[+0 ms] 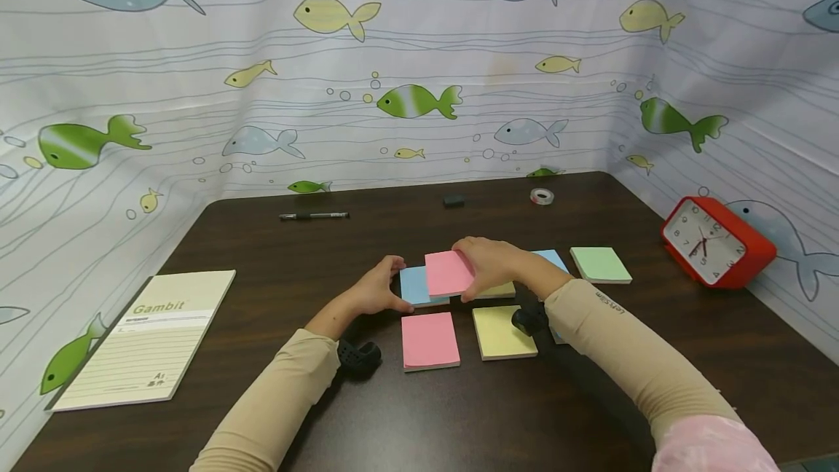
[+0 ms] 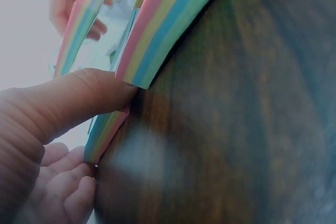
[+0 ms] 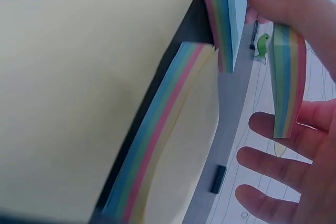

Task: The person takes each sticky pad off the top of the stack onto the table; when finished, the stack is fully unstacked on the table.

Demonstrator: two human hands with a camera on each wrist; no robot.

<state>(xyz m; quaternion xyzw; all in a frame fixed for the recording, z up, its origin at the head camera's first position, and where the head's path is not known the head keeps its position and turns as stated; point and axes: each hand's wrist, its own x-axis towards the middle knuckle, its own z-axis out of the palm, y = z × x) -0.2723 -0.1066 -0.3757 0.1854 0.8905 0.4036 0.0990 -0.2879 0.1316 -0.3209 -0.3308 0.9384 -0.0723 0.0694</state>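
With thumb and fingertips, my right hand [image 1: 491, 266] grips a pink sticky-note pad [image 1: 444, 273], raised and overlapping a blue pad [image 1: 413, 285] in the head view. In the right wrist view, the raised pad's striped edge [image 3: 287, 82] runs between thumb and fingers. My left hand [image 1: 375, 290] holds the blue pad at its left side, thumb at the near corner and fingers at the far one. Another pink pad [image 1: 430, 341] and a yellow pad [image 1: 499, 333] lie in front. Partly hidden beneath the right hand is a second yellow pad [image 1: 501, 291].
Right of the hands lie a blue pad [image 1: 552, 259] and a green pad [image 1: 599, 264]. Another blue pad is mostly hidden by the right wrist. A notebook [image 1: 151, 341] lies left; a pen [image 1: 314, 215], black block [image 1: 454, 202] and tape roll [image 1: 542, 197] lie behind. A red clock [image 1: 708, 242] stands right.
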